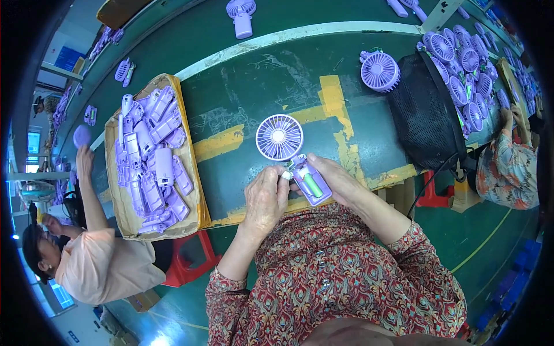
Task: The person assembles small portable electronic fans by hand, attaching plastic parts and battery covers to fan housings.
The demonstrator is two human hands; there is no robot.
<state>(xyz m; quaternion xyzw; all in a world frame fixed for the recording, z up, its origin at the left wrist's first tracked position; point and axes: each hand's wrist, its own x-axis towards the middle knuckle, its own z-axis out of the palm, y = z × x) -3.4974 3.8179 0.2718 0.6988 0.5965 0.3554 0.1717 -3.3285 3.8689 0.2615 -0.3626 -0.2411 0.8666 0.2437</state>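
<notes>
A small purple handheld fan [279, 137] lies near the table's front edge, its round grille facing up. Its handle [321, 199] is open and shows a green cylindrical battery [312, 185] inside. My right hand [334, 179] grips the handle from the right side, thumb near the neck below the grille. At the neck's left, my left hand [268, 193] has its thumb and forefinger pinched together, with a white covering on a fingertip. Whatever sits in that pinch is too small to make out.
To the left stands a cardboard tray [203, 213] of purple handle shells [164, 167]. On the right are a black mesh bag [424, 109], a loose fan [380, 72] and a heap of fans [470, 63]. Co-workers sit at both sides; a raised hand [85, 157] is at left.
</notes>
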